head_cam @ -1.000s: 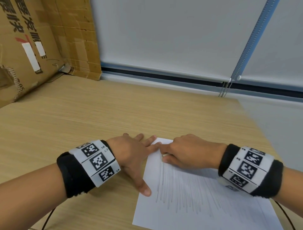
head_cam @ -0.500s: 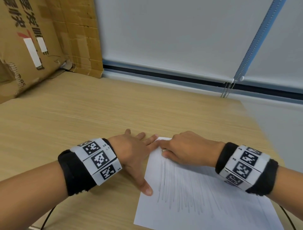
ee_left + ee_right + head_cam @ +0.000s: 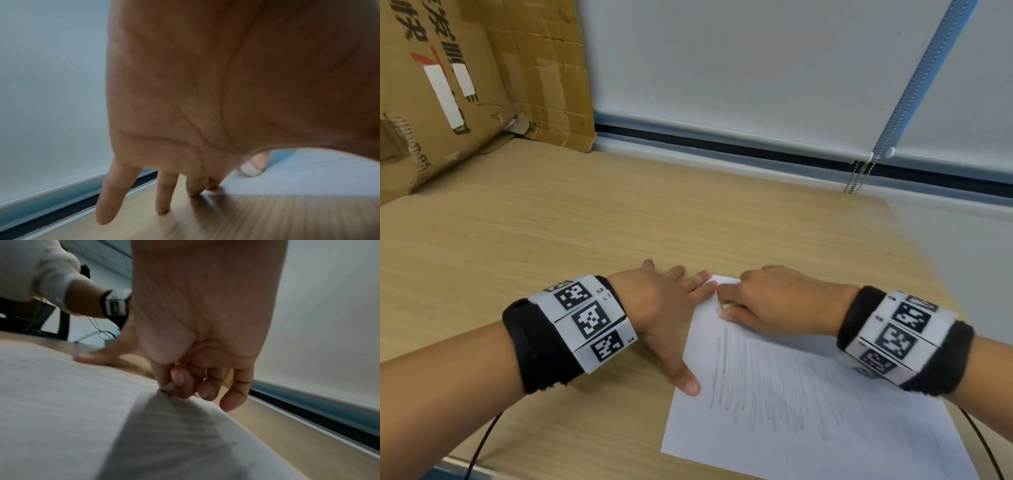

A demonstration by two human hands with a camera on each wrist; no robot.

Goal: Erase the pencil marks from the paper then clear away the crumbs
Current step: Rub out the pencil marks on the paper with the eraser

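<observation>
Wood-grain table (image 3: 558,240) under both hands; cardboard box (image 3: 431,85) far left of my left hand, white roller blind (image 3: 722,68) with a bead chain (image 3: 858,178) along the back.

Left hand (image 3: 654,308): flat, fingers straight and spread, holding nothing. Fingertips (image 3: 193,191) sit at the far left corner of the paper (image 3: 808,411), thumb pressed on its left edge, palm mostly on the table. Left wrist view confirms the straight fingers touching down at the sheet's corner.

Paper lies flat between and under both hands, near edge toward me. Pencil marks (image 3: 774,383) run as long grey strokes across the middle, below the right hand.

Right hand (image 3: 774,301): fingers curled, pinching a small white eraser (image 3: 726,306) against the top of the paper, just beside my left fingertips. Right wrist view shows thumb and forefinger closed on the eraser (image 3: 167,388), its tip on the sheet. Hands close together, index tips almost touching.

Crumbs: can't make any out, views too blurred.

Both wrists carry black bands with marker tags (image 3: 589,318).
</observation>
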